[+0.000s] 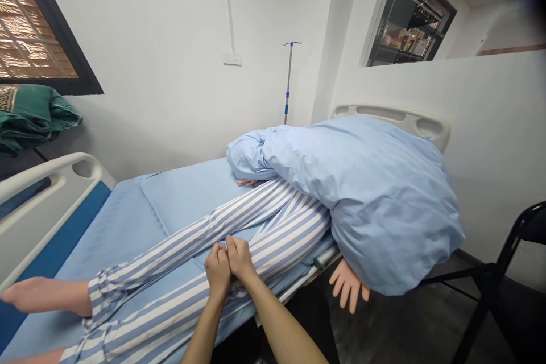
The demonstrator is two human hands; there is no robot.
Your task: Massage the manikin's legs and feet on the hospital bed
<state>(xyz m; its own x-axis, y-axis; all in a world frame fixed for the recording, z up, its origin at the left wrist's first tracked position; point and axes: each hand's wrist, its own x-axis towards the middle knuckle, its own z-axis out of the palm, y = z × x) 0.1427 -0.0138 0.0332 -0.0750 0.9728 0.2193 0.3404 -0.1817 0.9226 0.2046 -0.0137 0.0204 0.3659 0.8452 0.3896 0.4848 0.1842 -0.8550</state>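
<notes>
Nearest, the person's left hand [217, 267] and right hand [239, 257] meet side by side, fingers curled into fists, above the near leg of the striped trousers [170, 310]. From where I stand I cannot tell whether either fist pinches any cloth. The trousers, blue and white, clothe a dummy [51, 296] stretched along the bed, its bare feet toward the footboard [55, 207] and its legs a little apart on the pale blue mattress [179, 182].

A light blue quilt [371, 182] is heaped over the dummy's upper body and spills past the bed's near edge. One dummy hand [348, 285] hangs out below it, palm and fingers spread; the other shows at the quilt's far edge. To the right stands a black chair [490, 273].

Behind the quilt rises the headboard [405, 116]. Farther off, a drip stand [289, 74] stands before the white wall, near a socket [232, 58]. A folded green cloth [38, 119] lies beneath the window [38, 23].
</notes>
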